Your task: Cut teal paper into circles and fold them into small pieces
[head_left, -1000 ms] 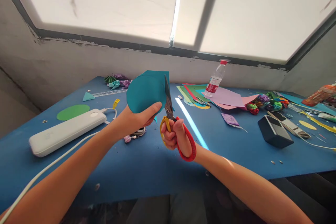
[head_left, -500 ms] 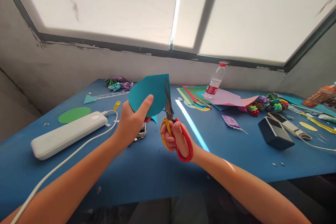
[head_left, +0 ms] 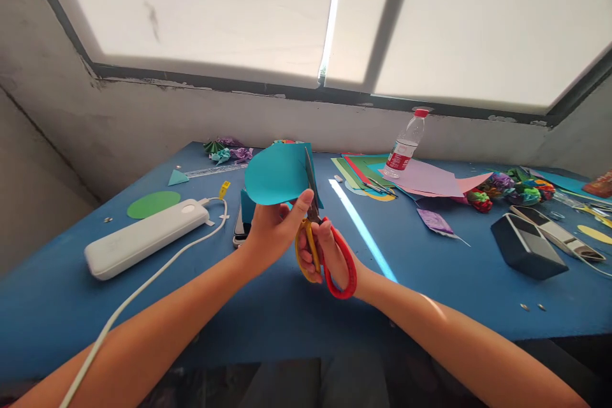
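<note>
A teal paper piece (head_left: 275,172) with a rounded left side and a straighter right edge is held up above the table. My left hand (head_left: 272,233) pinches its lower edge, thumb close to the scissors. In my right hand (head_left: 335,255) are the scissors (head_left: 313,211), with one red and one yellow handle loop. Their dark blades point upward and lie across the paper near its right edge, leaving a narrow strip on the right side. Behind my left wrist a phone-like object (head_left: 239,233) and a teal scrap (head_left: 247,204) are partly hidden.
At left lie a white power bank (head_left: 146,239) with a cable and a green paper oval (head_left: 153,204). A plastic bottle (head_left: 405,145) stands by coloured sheets (head_left: 433,177). Further right are crumpled paper flowers (head_left: 502,191), a purple packet (head_left: 435,220) and a dark box (head_left: 526,245).
My left hand has shifted right and down along the paper, closer to the scissors. The paper has tilted flatter. The whole view has swung slightly left.
</note>
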Motion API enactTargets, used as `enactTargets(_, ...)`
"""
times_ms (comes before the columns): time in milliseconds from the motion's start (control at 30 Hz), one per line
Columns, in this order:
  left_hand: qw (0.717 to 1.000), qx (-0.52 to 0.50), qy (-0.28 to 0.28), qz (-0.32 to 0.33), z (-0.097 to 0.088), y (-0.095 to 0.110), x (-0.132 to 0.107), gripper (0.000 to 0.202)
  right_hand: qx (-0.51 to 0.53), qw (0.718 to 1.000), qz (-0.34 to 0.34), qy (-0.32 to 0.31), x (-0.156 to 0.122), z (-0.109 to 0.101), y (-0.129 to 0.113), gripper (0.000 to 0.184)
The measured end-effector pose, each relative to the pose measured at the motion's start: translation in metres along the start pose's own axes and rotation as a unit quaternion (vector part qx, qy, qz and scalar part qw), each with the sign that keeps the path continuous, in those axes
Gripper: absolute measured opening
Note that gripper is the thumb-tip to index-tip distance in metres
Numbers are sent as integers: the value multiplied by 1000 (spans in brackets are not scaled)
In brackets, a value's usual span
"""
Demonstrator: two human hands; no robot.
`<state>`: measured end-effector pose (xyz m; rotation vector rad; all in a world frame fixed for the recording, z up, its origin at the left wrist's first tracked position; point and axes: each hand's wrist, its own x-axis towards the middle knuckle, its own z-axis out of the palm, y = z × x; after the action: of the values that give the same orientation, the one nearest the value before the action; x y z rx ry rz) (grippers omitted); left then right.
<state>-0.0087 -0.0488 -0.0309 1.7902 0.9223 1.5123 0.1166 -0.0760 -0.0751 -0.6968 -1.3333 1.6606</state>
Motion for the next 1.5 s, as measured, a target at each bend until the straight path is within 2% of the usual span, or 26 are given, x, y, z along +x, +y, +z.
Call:
enactTargets(133, 998, -28, 39, -43, 1, -5, 2, 29, -50, 999, -2, 18, -4, 3, -6, 62)
enactTargets(233, 992, -65, 83, -65, 1, -4, 1, 29, -90, 996, 5, 5, -7, 5, -10, 64)
enactTargets(367, 981, -90, 136, -107, 1, 5, 1, 33, -121, 992, -10, -44, -11, 3, -10, 69)
enactTargets(467, 979, -92, 151, -100, -1, 7, 3, 35, -118, 987, -38, -100, -11, 0, -10, 70)
enactTargets(600, 987, -68, 122, -80, -4, 3, 2, 34, -97, 983, -56, -147, -10, -5, -13, 68)
enactTargets(767, 996, -23, 61, -66, -6, 6, -3, 39, -89, 990, -50, -101, -11, -6, -19, 87)
enactTargets(867, 995, -17, 63, -79, -6, 7, -4, 40, -83, 992, -47, -89, -12, -4, -21, 87)
enactTargets(1033, 993, -43, 64, -94, -5, 5, -6, 30, -85, 986, -54, -130, -11, -5, -20, 82)
enactTargets(1200, 997, -9, 42, -61, -5, 11, -10, 23, -83, 984, -78, -136, -9, -6, -19, 83)
enactTargets(1267, 997, 19, 46, -55, -4, 15, -10, 24, -90, 984, -79, -130, -9, -6, -19, 85)
enactTargets(1400, 995, 54, 31, -84, -4, 18, -10, 30, -100, 985, -75, -117, -10, -6, -20, 88)
enactTargets(1500, 991, 77, -13, -104, -6, 16, -10, 40, -105, 987, -64, -107, -11, -4, -21, 87)
